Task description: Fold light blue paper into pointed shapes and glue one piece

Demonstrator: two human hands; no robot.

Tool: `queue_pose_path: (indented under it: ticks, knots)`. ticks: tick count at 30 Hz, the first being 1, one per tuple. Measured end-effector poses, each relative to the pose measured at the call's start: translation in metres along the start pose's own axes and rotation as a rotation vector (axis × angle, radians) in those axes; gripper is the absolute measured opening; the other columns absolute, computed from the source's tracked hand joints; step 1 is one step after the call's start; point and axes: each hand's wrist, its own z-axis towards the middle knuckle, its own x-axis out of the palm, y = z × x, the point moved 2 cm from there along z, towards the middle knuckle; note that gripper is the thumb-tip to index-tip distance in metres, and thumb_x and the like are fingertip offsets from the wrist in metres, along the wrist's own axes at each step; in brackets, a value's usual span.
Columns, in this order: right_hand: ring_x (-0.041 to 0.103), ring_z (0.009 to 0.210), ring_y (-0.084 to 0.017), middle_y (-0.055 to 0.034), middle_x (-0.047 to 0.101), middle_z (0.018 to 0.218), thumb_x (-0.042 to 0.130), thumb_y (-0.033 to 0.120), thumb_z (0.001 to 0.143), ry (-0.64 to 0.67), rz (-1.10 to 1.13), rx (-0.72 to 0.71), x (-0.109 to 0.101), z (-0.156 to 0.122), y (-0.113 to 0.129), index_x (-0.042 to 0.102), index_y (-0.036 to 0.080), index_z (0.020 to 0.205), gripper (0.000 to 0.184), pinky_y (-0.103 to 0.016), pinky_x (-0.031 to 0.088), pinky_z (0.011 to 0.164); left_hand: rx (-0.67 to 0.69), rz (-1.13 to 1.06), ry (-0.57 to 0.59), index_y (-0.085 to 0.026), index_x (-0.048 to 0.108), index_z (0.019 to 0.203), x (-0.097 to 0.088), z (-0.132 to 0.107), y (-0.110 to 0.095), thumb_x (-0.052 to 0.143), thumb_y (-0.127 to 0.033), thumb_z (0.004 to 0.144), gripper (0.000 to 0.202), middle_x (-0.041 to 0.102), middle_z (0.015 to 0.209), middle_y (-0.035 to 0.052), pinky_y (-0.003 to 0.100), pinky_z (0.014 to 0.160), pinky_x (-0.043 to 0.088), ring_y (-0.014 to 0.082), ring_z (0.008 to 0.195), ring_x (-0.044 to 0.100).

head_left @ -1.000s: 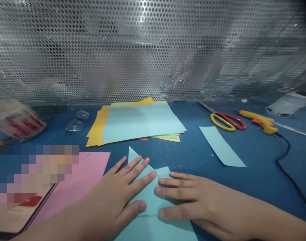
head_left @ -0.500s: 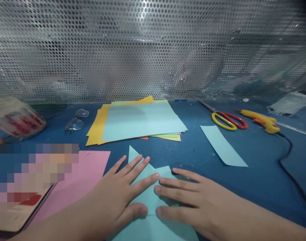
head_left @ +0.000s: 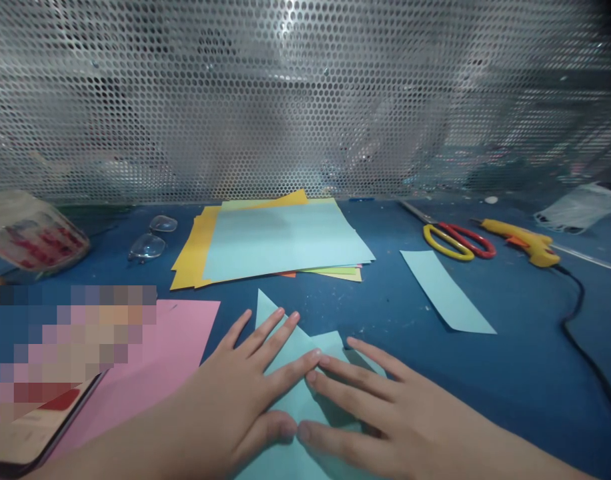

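A folded light blue sheet of paper (head_left: pixel 290 350) lies on the blue table in front of me, one pointed corner sticking up past my fingers. My left hand (head_left: pixel 258 377) rests flat on its left part with the fingers spread. On its right part lies my right hand (head_left: pixel 380 400), fingers stretched out and apart. The two index fingertips and the thumb tips come close together near the paper's middle. Both hands cover much of the sheet, so its full outline is hidden.
Behind is a stack of coloured paper (head_left: pixel 285 240). To the right lie a light blue strip (head_left: pixel 445 290), scissors (head_left: pixel 448 241), a yellow glue gun (head_left: pixel 520 240) and a face mask (head_left: pixel 583 207). Leftward are glasses (head_left: pixel 148 247), pink paper (head_left: pixel 185 333), a partly blurred phone (head_left: pixel 45 427) and a tub (head_left: pixel 35 233).
My right hand has slid slightly left, its thumb now closer to the left thumb. The right part of the blue paper looks a little raised. My left hand stays nearly in place.
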Motion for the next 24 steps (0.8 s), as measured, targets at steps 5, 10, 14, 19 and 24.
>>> queue_pose_path:
  ticks: [5, 10, 14, 19, 24]
  knots:
    - [0.053, 0.131, -0.032, -0.0163, 0.06, 0.139, 0.041, 0.024, 0.101, -0.042, -0.049, 0.004, 0.002, 0.003, 0.006, 0.053, 0.024, 0.14, 0.041, -0.056, 0.046, 0.104, -0.017, 0.022, 0.059, -0.038, 0.011, 0.156, -0.002, 0.003, 0.0, 0.027, -0.062, 0.103, 0.06, 0.007, 0.162, 0.0124, 0.075, 0.108, 0.02, 0.0376, 0.148, 0.006]
    - [0.054, 0.13, -0.031, -0.0158, 0.061, 0.138, 0.041, 0.022, 0.102, -0.035, -0.034, -0.021, -0.002, 0.002, 0.0, 0.063, 0.024, 0.126, 0.033, -0.058, 0.042, 0.107, -0.019, 0.059, 0.109, -0.034, 0.013, 0.156, -0.005, 0.005, -0.002, 0.038, -0.053, 0.103, 0.062, 0.004, 0.16, 0.0162, 0.076, 0.106, 0.02, 0.0398, 0.147, 0.004]
    - [0.043, 0.14, -0.021, -0.0082, 0.057, 0.144, 0.044, 0.021, 0.102, 0.036, 0.162, 0.052, 0.0, -0.003, -0.011, 0.066, 0.023, 0.116, 0.026, -0.046, 0.029, 0.118, -0.016, 0.047, 0.082, -0.035, 0.012, 0.156, -0.001, 0.003, -0.001, 0.034, -0.055, 0.104, 0.061, 0.004, 0.161, 0.0147, 0.076, 0.107, 0.02, 0.0396, 0.147, 0.004]
    - [0.044, 0.139, -0.014, -0.0035, 0.059, 0.143, 0.053, 0.028, 0.102, 0.035, 0.408, 0.177, 0.004, -0.005, -0.017, 0.064, 0.026, 0.118, 0.019, -0.04, 0.021, 0.121, -0.013, 0.038, 0.021, -0.037, 0.012, 0.156, 0.005, -0.001, -0.001, 0.029, -0.049, 0.106, 0.054, 0.005, 0.162, 0.0126, 0.076, 0.107, 0.022, 0.0386, 0.148, 0.008]
    - [0.044, 0.139, -0.013, -0.0025, 0.059, 0.142, 0.05, 0.019, 0.102, 0.003, 0.421, 0.187, 0.004, -0.004, -0.017, 0.065, 0.027, 0.117, 0.023, -0.039, 0.022, 0.12, 0.001, 0.018, -0.043, -0.038, 0.008, 0.156, 0.004, -0.003, -0.001, 0.032, -0.041, 0.107, 0.055, 0.007, 0.163, 0.0073, 0.069, 0.113, 0.021, 0.0344, 0.149, 0.012]
